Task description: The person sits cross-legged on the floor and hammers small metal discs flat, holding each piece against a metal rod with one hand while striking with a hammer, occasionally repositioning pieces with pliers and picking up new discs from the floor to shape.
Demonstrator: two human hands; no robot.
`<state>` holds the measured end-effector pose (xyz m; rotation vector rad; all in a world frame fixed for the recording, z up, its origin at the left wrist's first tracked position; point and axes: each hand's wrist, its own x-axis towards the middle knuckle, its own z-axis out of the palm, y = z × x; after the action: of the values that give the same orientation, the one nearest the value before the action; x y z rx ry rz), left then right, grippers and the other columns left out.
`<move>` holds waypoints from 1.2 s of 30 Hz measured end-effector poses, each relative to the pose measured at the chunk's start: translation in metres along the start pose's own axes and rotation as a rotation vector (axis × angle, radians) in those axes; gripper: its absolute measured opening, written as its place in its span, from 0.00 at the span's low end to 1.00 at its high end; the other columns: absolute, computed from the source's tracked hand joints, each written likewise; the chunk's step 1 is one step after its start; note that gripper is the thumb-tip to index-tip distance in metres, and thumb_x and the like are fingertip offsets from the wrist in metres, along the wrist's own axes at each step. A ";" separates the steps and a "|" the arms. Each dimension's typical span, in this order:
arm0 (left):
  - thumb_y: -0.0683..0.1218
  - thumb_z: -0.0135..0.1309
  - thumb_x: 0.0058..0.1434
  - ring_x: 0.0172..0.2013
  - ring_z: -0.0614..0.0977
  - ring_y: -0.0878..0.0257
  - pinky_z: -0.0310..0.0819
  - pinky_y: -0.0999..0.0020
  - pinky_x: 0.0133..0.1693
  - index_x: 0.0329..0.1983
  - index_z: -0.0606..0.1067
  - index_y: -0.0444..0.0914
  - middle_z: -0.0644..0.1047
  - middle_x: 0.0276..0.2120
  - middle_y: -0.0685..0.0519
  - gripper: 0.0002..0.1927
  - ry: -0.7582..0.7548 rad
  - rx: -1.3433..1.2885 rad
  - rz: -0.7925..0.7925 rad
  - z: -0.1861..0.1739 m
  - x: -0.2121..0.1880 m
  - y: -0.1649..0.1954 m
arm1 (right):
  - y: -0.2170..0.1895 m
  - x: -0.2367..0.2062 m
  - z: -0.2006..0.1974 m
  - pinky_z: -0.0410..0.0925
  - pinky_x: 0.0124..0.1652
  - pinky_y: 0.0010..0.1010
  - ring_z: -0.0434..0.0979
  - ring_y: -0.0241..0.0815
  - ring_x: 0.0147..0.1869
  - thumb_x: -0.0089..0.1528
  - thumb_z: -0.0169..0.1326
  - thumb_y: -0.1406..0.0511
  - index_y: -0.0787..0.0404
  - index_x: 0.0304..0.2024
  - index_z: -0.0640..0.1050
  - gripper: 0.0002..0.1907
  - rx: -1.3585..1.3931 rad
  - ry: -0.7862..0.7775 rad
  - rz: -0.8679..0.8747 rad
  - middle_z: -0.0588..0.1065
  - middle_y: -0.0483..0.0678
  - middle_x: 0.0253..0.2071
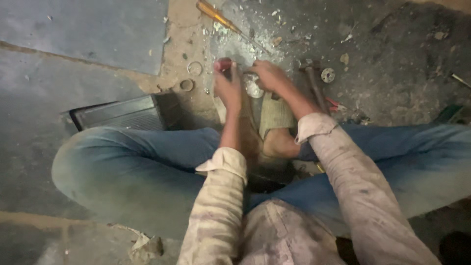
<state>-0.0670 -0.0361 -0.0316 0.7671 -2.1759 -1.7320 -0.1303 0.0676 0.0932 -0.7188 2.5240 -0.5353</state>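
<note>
1. The person sits cross-legged on the floor (402, 64), blue-jeaned knees spread wide, with a black ribbed case (120, 112) lying beside the left knee.
2. The left hand (228, 88) has its fingers wrapped tight around a red-handled tool (224, 64), whose handle end pokes out above the fingertips.
3. The right hand (271, 76) curls its fingers down over a small metal part (253, 90); grip blurred, cannot tell.
4. Farther off lie a hammer (314, 83), two metal rings (194, 67) and a yellow-handled screwdriver (218, 15).

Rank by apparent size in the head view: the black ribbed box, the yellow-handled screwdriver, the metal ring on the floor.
1. black ribbed box, clearly largest.
2. yellow-handled screwdriver, long but thin, and farther from the camera.
3. metal ring, smallest.
</note>
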 end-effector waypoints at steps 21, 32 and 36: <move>0.50 0.57 0.67 0.52 0.74 0.40 0.64 0.47 0.60 0.51 0.74 0.36 0.77 0.48 0.41 0.15 0.017 0.346 0.206 0.002 -0.063 -0.044 | 0.058 -0.026 0.017 0.68 0.60 0.47 0.75 0.60 0.60 0.63 0.61 0.58 0.59 0.50 0.80 0.16 0.022 0.294 0.222 0.77 0.57 0.51; 0.45 0.54 0.66 0.51 0.76 0.42 0.63 0.48 0.58 0.51 0.75 0.37 0.80 0.47 0.43 0.12 -0.005 0.368 0.402 0.010 -0.070 -0.044 | 0.092 -0.066 0.000 0.62 0.53 0.60 0.69 0.70 0.60 0.55 0.66 0.55 0.64 0.49 0.80 0.26 -0.318 0.234 0.282 0.74 0.66 0.53; 0.49 0.49 0.72 0.50 0.80 0.47 0.71 0.54 0.58 0.53 0.74 0.33 0.79 0.48 0.43 0.16 -0.114 0.123 0.171 0.023 -0.072 -0.044 | 0.023 -0.106 -0.048 0.73 0.52 0.44 0.80 0.56 0.53 0.56 0.61 0.61 0.64 0.48 0.81 0.20 -0.049 0.220 -0.565 0.79 0.57 0.48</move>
<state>-0.0086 0.0155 -0.0706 0.5035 -2.3652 -1.6058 -0.0839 0.1576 0.1549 -1.4800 2.5194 -0.7743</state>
